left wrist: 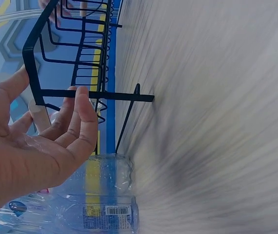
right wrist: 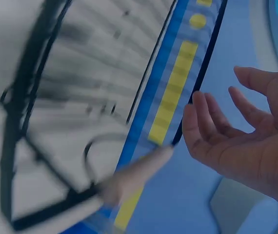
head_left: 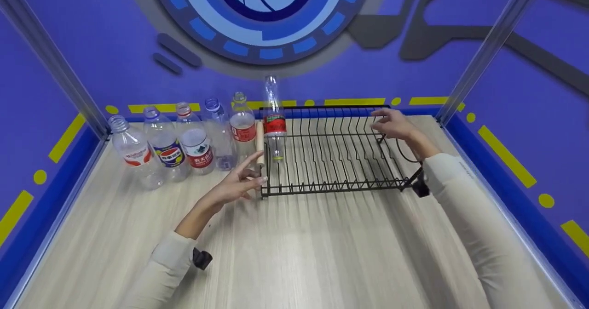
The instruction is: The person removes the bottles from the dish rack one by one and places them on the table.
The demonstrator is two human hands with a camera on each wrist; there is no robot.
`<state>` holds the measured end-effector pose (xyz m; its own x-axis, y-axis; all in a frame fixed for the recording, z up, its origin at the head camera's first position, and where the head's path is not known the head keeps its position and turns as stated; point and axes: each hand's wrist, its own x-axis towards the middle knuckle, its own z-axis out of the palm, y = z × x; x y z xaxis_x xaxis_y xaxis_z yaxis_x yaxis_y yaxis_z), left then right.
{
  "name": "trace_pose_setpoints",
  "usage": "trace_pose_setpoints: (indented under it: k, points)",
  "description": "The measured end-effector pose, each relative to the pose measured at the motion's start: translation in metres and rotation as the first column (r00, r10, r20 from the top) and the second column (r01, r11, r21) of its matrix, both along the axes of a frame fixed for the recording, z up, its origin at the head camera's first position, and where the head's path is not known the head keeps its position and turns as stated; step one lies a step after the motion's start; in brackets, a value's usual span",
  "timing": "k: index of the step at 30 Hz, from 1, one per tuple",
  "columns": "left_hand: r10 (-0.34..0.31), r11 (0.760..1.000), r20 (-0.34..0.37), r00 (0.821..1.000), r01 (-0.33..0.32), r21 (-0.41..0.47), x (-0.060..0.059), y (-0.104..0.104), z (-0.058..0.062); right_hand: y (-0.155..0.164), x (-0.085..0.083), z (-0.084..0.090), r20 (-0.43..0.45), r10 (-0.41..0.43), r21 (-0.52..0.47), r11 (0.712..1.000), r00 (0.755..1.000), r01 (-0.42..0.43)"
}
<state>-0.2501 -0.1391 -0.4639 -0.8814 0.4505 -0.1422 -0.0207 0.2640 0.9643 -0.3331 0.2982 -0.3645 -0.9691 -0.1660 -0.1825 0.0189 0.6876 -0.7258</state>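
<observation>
The left hand (head_left: 239,184) hangs open with relaxed fingers just above the pale wood-grain table (head_left: 294,254), holding nothing, its fingertips (left wrist: 83,97) just short of the near left corner of the black wire dish rack (head_left: 331,150). The right hand (head_left: 391,123) is also open and empty, fingers spread loosely over the far right part of the rack, near its back rail.

From the left hand, the upturned clear plastic bottle with a red label (head_left: 274,118) lies ahead and slightly to the right, standing neck down among the rack's wires at its left end, its long axis upright. The left hand is much the nearer to it; the right hand is well apart, across the width of the rack. A light wooden handle (head_left: 260,143) runs along the rack's left edge, just beside that bottle.

Further left, a row of five clear plastic bottles (head_left: 184,136) stands upright on the table near the blue wall (head_left: 92,47), open mouths up.
</observation>
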Motion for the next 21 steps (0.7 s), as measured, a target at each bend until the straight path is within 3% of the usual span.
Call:
trace_pose_setpoints:
  k: [6, 14, 21]
  points:
    - [-0.005, 1.0, -0.01, 1.0, 0.005, 0.021, -0.003, 0.001, -0.002, -0.045, -0.016, -0.005, 0.082, 0.1, -0.163, 0.983, 0.992, -0.086]
    - [0.003, 0.999, 0.007, 1.0, -0.004, 0.038, -0.001, 0.0, -0.006, -0.102, -0.03, -0.014, 0.16, 0.235, -0.339, 0.925, 0.959, -0.17]
    - [0.005, 0.999, 0.008, 1.0, -0.006, 0.042, 0.001, 0.0, -0.003, -0.136, -0.043, -0.026, 0.25, 0.234, -0.479, 0.873, 0.94, -0.09]
